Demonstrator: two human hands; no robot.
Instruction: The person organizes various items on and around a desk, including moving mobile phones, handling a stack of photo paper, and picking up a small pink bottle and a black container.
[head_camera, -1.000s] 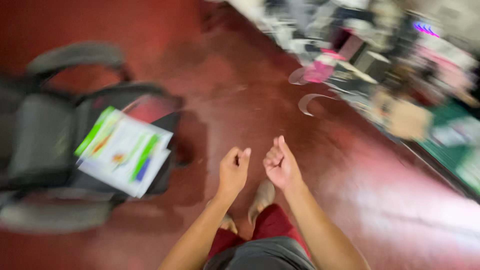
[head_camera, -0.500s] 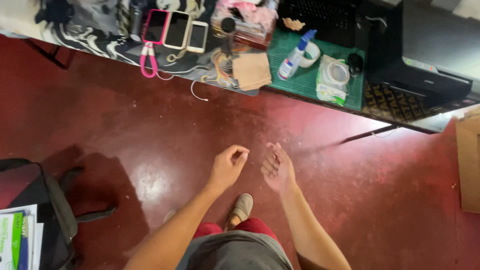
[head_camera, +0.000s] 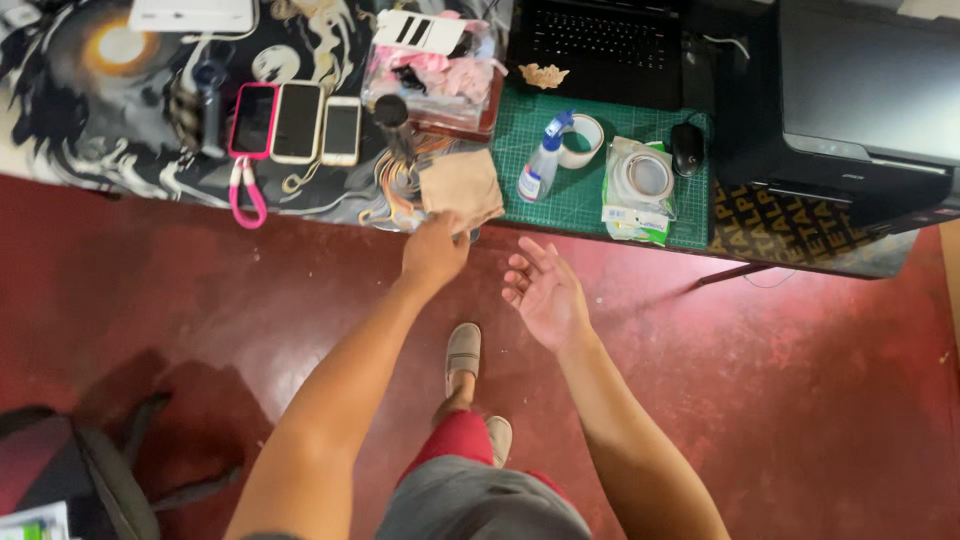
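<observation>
You have one view only, from your head, looking steeply down past your arms at the red floor (head_camera: 780, 400) and the near edge of the table (head_camera: 120, 120) ahead, fairly close.

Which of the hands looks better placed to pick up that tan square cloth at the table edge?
Left. The left hand is already touching the tan square cloth at its near corner, while the right hand hangs open and empty over the red floor, apart from the table.
</observation>
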